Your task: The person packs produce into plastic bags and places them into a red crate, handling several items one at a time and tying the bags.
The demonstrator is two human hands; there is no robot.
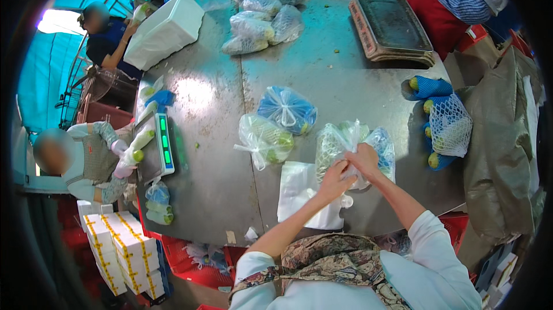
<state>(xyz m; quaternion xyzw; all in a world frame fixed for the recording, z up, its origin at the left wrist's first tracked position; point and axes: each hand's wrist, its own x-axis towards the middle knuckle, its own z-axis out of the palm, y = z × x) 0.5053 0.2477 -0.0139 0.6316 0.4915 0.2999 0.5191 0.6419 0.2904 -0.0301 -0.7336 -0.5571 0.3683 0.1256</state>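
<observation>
My left hand [335, 181] and my right hand [364, 159] meet over a clear plastic bag [329, 140], both gripping its gathered neck. Green produce in white foam netting shows through the film. Against its right side lies another clear bag [385, 148] with blue and white netting inside. A stack of flat, empty plastic bags [293, 189] lies under my left forearm. Left of my hands are a knotted bag of pale green produce [265, 137] and, behind it, a knotted bag with blue netting [283, 109]. My fingers hide part of the neck.
Netted produce [449, 124] lies at the metal table's [207, 193] right edge. Several filled bags [268, 12] are piled at the back, near a platform scale [391, 24]. At left, a co-worker [93, 161] holds produce by a digital scale [164, 143]. A white foam box [166, 29] stands behind.
</observation>
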